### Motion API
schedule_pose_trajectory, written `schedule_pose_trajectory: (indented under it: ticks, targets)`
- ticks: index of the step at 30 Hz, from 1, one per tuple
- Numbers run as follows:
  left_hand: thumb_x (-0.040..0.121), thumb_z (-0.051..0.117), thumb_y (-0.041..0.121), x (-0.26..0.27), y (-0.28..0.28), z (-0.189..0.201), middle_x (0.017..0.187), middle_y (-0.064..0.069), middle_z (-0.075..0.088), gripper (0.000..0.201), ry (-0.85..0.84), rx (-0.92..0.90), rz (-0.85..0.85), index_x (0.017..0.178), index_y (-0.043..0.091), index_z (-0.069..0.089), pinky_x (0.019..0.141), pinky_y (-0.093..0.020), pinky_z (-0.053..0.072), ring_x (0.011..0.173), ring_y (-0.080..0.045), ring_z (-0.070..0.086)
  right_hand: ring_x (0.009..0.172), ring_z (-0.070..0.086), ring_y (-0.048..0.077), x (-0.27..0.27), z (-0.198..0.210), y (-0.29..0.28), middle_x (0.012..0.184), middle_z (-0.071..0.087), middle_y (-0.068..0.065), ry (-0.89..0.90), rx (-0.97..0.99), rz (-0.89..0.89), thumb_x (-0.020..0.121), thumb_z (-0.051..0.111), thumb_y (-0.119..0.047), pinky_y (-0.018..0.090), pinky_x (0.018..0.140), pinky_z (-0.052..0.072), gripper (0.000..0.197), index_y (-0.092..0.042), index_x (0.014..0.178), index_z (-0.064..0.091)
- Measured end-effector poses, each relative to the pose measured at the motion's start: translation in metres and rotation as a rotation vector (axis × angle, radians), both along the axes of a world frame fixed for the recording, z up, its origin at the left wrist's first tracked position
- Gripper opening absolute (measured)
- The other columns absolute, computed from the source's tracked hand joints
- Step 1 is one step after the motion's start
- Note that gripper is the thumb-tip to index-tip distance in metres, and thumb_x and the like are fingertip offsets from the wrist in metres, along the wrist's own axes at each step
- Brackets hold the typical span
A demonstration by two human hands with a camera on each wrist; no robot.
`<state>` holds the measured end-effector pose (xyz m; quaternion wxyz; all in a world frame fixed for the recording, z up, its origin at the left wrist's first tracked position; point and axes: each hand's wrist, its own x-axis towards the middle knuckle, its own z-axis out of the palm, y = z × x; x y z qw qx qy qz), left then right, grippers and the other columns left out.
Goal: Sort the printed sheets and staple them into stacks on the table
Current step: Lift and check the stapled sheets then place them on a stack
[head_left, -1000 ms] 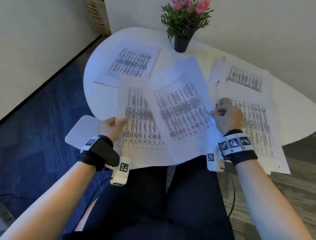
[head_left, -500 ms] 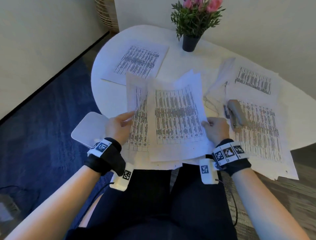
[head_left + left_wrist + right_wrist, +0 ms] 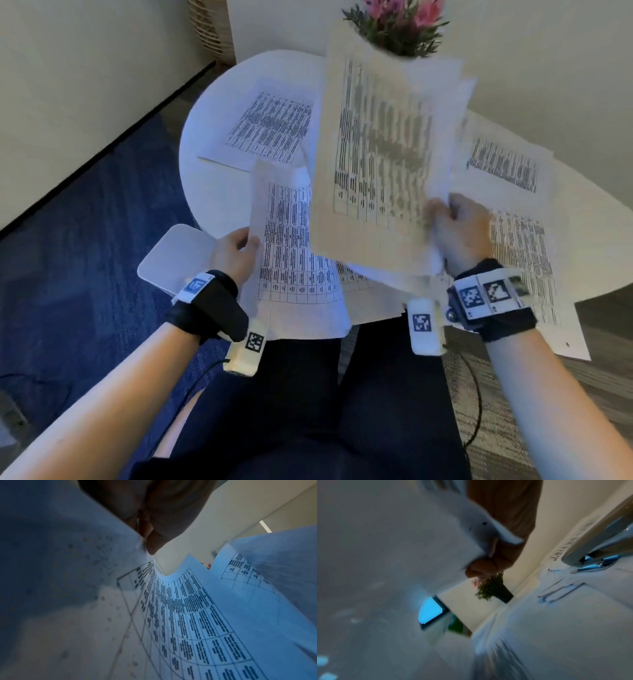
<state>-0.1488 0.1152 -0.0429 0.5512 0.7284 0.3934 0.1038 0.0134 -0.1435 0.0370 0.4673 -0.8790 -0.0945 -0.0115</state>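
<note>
My right hand (image 3: 457, 233) grips a bundle of printed sheets (image 3: 383, 147) by its lower right edge and holds it tilted up off the round white table (image 3: 212, 192); the bundle is motion-blurred. In the right wrist view the thumb (image 3: 481, 568) presses on that paper (image 3: 402, 547). My left hand (image 3: 236, 253) pinches the left edge of another printed sheet (image 3: 294, 253) lying at the table's near edge, seen close in the left wrist view (image 3: 188, 622). A grey stapler (image 3: 599, 547) lies on papers to the right; in the head view the raised bundle hides it.
One printed stack (image 3: 270, 128) lies at the table's far left, and more sheets (image 3: 513, 205) cover its right side, overhanging the edge. A potted plant with pink flowers (image 3: 400, 31) stands at the back. A white flat box (image 3: 171, 260) sits by my left wrist.
My right hand has lifted the bundle from flat on the table up toward the plant. The left hand stays on its sheet's left edge. The stapler went out of sight in the head view.
</note>
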Motion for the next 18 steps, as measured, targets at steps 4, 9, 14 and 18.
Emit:
schedule_pose_trajectory:
  ticks: [4, 9, 14, 18]
  targets:
    - [0.099, 0.046, 0.021, -0.001, 0.006, 0.002, 0.109, -0.006, 0.065, 0.03, -0.006, -0.042, 0.004, 0.121, 0.01, 0.061, 0.099, -0.037, 0.044, 0.108, -0.022, 0.058, 0.057, 0.035, 0.022, -0.015, -0.017, 0.002, 0.057, 0.036, 0.008, -0.042, -0.226, 0.093, 0.09, 0.046, -0.012, 0.027, 0.046, 0.018, 0.03, 0.0, 0.062, 0.045]
    - [0.089, 0.056, 0.007, -0.005, 0.007, 0.001, 0.106, -0.003, 0.063, 0.041, -0.048, -0.131, 0.035, 0.129, 0.02, 0.054, 0.074, -0.026, 0.049, 0.086, -0.012, 0.062, 0.05, 0.034, 0.009, -0.002, 0.015, -0.007, 0.059, 0.038, 0.001, -0.138, 0.073, -0.147, 0.089, 0.046, -0.012, 0.023, 0.052, 0.028, 0.026, -0.016, 0.063, 0.044]
    - [0.085, 0.067, 0.014, -0.004, 0.008, 0.0, 0.117, -0.004, 0.062, 0.055, -0.005, -0.072, 0.034, 0.135, 0.023, 0.046, 0.085, -0.031, 0.048, 0.1, -0.017, 0.059, 0.042, 0.027, 0.001, 0.019, 0.062, -0.002, 0.055, 0.025, -0.004, -0.3, 0.156, -0.204, 0.086, 0.047, -0.009, 0.019, 0.044, 0.017, 0.027, -0.01, 0.061, 0.037]
    - [0.076, 0.077, 0.037, -0.003, 0.004, 0.005, 0.121, -0.004, 0.053, 0.078, 0.018, -0.007, 0.022, 0.14, 0.017, 0.037, 0.094, -0.03, 0.041, 0.111, -0.015, 0.05, 0.054, 0.024, 0.009, 0.025, 0.063, 0.019, 0.059, 0.028, 0.0, -0.205, 0.32, -0.169, 0.083, 0.049, -0.015, 0.026, 0.055, 0.018, 0.024, -0.009, 0.062, 0.041]
